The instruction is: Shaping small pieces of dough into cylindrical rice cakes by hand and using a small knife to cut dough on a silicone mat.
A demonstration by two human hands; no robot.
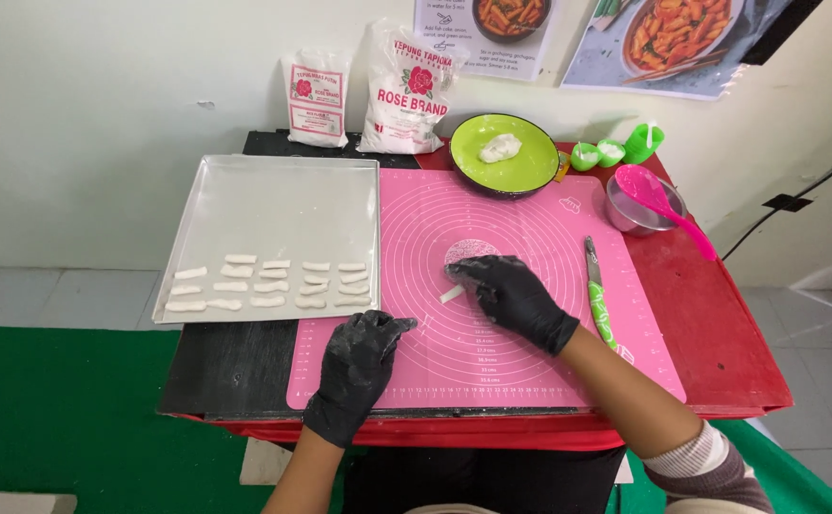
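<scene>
Head view: your right hand point(511, 297), black-gloved, curls its fingers over a dough piece point(452, 294) at the centre of the pink mat point(530, 381), pinning it for rolling. Your left hand point(359, 366) rests half-open and empty at the mat's 8 o'clock, steadying it. A tray point(273, 200) at 9 o'clock keeps finished pieces point(273, 286) in rows. A knife point(598, 295) lies at 3 o'clock. Two white bags point(378, 90) with red labels stand at 11 o'clock; a green bowl point(520, 176) sits at 12.

Flour bags and posters line the wall behind the work table.
A small white plastic bag with pink label point(316, 98) stands beside a larger white plastic bag with red rose emblem point(408, 88); two paper food posters, one white point(485, 33), one grey-blue point(671, 43), hang above.
</scene>
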